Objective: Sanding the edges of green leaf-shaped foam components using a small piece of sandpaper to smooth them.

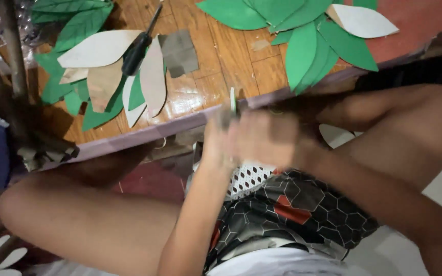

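Note:
Both hands meet in front of my lap, blurred by motion. My left hand [216, 138] and my right hand [264, 138] pinch a thin green paper leaf [233, 100] seen edge-on, standing upright between them just below the edge of the wooden board [221, 61]. Which fingers hold it I cannot tell. My bent knees frame the hands on both sides.
Green and beige paper leaves [103, 71] lie piled on the board's left, with a black-handled screwdriver [138, 48] and a grey scrap [179, 51]. More green leaves [308, 41] fan out at top right. Brown branches [11, 66] rise at far left.

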